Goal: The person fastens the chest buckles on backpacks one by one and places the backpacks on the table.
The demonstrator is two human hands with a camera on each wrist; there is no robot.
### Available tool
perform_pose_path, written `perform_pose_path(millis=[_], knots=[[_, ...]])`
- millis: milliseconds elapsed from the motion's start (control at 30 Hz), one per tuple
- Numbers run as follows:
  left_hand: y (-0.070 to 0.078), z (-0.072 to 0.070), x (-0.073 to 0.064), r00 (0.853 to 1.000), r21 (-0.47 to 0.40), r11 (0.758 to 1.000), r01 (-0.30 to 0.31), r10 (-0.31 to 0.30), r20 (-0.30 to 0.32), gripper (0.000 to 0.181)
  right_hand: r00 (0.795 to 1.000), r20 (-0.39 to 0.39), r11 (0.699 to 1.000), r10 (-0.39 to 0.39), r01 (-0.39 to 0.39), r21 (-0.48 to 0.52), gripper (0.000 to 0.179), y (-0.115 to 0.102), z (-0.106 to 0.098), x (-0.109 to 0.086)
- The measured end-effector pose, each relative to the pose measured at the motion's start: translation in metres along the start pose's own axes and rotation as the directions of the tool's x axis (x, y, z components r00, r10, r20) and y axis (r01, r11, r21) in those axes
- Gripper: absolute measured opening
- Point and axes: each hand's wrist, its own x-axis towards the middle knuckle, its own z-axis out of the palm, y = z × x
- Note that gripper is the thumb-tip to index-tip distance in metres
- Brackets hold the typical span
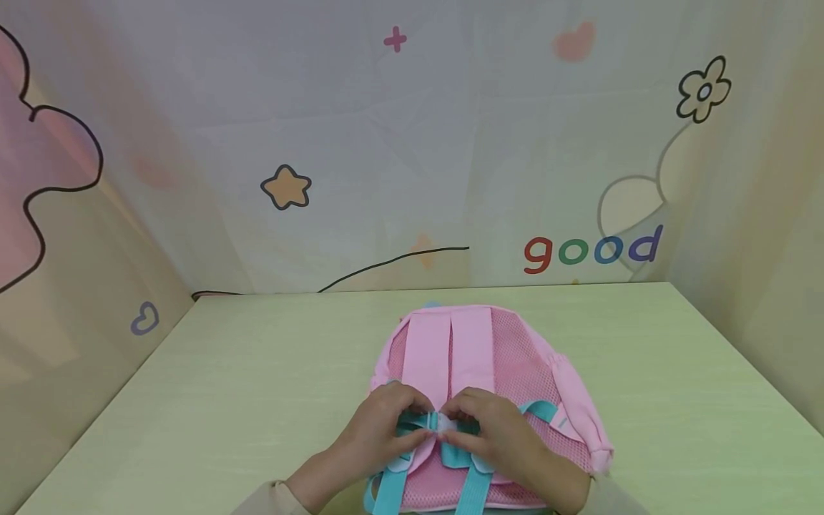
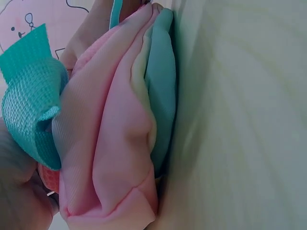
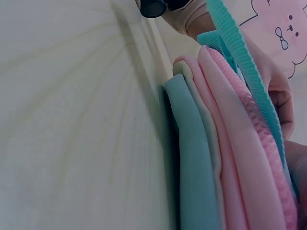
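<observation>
A pink backpack (image 1: 524, 347) lies on the table with its mesh back panel and two shoulder straps facing up. Over its lower middle, a small white buckle (image 1: 444, 423) sits between my hands on a teal strap. My left hand (image 1: 376, 429) pinches the teal webbing at the buckle's left end between thumb and fingers. From the other side, my right hand (image 1: 498, 433) pinches the buckle's right end. Whether its halves are joined is hard to tell. Teal webbing (image 2: 36, 100) loops beside the bag's pink side in the left wrist view.
The pale green table (image 1: 193, 400) extends on both sides of the bag. A printed cloth (image 1: 360, 143) stands behind it and along the sides. Loose teal straps (image 1: 475, 492) hang toward the near edge. A dark device (image 3: 152, 7) shows by the left wrist.
</observation>
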Motion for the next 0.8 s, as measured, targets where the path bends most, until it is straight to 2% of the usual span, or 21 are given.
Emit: perform_pose_path(millis=[167, 367, 533, 800], knots=[[0.0006, 0.0011, -0.0008, 1.0, 0.016, 1.0, -0.018, 0.018, -0.013, 0.024, 1.0, 0.0, 1.0, -0.009, 0.009, -0.003, 0.019, -0.0009, 0.0003, 0.0003], [0.001, 0.0002, -0.0013, 1.0, 0.009, 1.0, -0.001, 0.001, 0.007, 0.023, 1.0, -0.01, 1.0, -0.026, 0.025, -0.009, 0.018, -0.0007, 0.0011, 0.0006], [0.0011, -0.0002, -0.0012, 1.0, 0.014, 1.0, -0.011, 0.011, 0.005, 0.022, 0.999, -0.021, 0.999, -0.041, 0.041, -0.014, 0.018, 0.0002, 0.0017, 0.0001], [0.0006, 0.0012, 0.0, 1.0, 0.026, 1.0, 0.006, -0.006, 0.004, 0.024, 1.0, 0.002, 1.0, -0.027, 0.027, -0.002, 0.019, -0.0011, -0.0006, 0.0004]])
